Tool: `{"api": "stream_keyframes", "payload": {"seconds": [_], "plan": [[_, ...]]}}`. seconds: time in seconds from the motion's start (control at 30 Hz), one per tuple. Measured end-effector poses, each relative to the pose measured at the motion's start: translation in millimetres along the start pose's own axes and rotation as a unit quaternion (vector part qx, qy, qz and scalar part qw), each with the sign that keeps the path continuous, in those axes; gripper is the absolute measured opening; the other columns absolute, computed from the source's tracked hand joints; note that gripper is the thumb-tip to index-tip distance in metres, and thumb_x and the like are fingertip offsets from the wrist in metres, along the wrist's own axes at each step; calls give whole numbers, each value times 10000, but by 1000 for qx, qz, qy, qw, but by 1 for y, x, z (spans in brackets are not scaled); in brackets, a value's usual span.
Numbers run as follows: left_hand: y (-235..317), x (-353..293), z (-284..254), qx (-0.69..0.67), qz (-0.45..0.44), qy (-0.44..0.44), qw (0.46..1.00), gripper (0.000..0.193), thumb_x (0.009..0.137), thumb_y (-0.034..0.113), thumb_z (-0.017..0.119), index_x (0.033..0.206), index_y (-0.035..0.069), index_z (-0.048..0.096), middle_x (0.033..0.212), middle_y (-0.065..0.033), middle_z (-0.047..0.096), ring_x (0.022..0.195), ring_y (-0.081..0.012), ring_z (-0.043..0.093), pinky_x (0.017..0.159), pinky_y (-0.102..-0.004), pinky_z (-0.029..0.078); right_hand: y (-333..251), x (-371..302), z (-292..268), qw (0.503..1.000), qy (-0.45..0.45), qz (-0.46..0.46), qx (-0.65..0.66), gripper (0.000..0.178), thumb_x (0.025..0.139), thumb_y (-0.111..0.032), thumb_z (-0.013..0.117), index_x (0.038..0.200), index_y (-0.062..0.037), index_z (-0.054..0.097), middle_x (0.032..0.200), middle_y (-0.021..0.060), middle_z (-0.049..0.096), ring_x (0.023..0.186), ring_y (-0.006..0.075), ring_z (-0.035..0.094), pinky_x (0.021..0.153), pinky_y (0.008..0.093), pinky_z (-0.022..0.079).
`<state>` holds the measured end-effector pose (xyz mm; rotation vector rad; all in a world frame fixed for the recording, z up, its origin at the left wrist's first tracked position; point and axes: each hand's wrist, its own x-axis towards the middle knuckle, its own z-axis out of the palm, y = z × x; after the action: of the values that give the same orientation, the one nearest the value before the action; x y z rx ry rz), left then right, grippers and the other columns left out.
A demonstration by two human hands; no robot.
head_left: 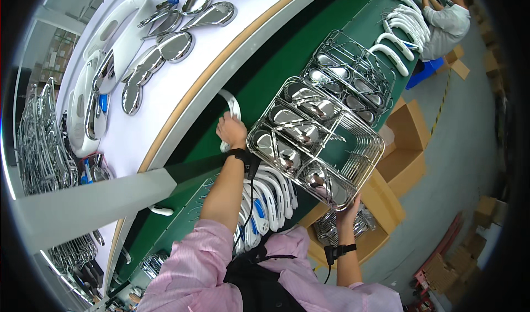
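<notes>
Head view: left hand [231, 130] is closed on a white curved part [234, 109], its grip clamped around the lower stretch of that part, which rises just above the knuckles and rests against the green belt [331, 25]. A black wrist strap sits directly below the hand.

Right hand [349, 210] is clamped on the near edge of a wire rack [314, 141], fingers curled over the rim from below. The rack extends up and to the left of this grip, tilted, and carries chrome shells [292, 119] in its compartments. Its far corner lies just beside the left hand; whether they touch cannot be told. A second wire rack [353, 69], also filled with chrome pieces, lies beyond the first on the belt.

Between the two hands and lower, a row of white curved parts [265, 201] stands packed together, some showing blue. Below the right grip, a cardboard box [381, 232] holds more chrome pieces.

Well left of the left grip, a white table [165, 91] carries loose chrome shells and white frames. Far above the right grip, another person [450, 19] sits at the belt beside a stack of white curved parts.
</notes>
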<state>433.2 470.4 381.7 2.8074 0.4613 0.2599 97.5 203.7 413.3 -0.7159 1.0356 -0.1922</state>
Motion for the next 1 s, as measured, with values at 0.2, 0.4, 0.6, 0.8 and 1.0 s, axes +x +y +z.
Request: {"api": "stream_keyframes", "payload": {"seconds": [0.2,0.4,0.6,0.8,1.0], "plan": [[66,3,-112,-179,74,-8,981,261,939,241,508,1082,30,563,971,-233,600,886,-437,590,778,-504,458,25,-12,-61,996,24,42,-70,877,882,-717,378,1384,1,399,1442,145,398,1298,288,391,1039,449,320],[84,-62,-226,-226,277,-62,932,186,938,181,503,1019,14,494,926,-240,613,793,-444,612,670,-517,481,46,-35,-75,994,27,26,-101,807,911,-675,383,1368,-11,419,1413,146,426,1234,271,438,1002,430,360],[15,-166,-317,-297,310,-230,873,222,946,116,523,1128,11,453,791,-251,614,759,-445,610,645,-433,466,73,-64,-104,990,22,-13,-141,785,902,-671,417,1351,-29,466,1389,138,465,1222,269,460,986,417,382],[-146,-264,-321,-259,162,-269,913,367,958,138,465,1266,-26,355,960,-362,594,873,-523,588,747,-521,473,96,-109,-125,975,47,-66,-205,656,923,-571,483,1294,-31,510,1295,109,542,1065,195,546,871,372,462],[-232,-273,-203,-300,76,-297,904,693,903,203,472,1359,-196,137,1273,-422,429,1204,-491,464,1023,-450,372,140,-142,-137,940,-2,-62,-334,496,930,-428,543,1217,-23,547,1130,80,603,937,172,594,738,294,483]]}}
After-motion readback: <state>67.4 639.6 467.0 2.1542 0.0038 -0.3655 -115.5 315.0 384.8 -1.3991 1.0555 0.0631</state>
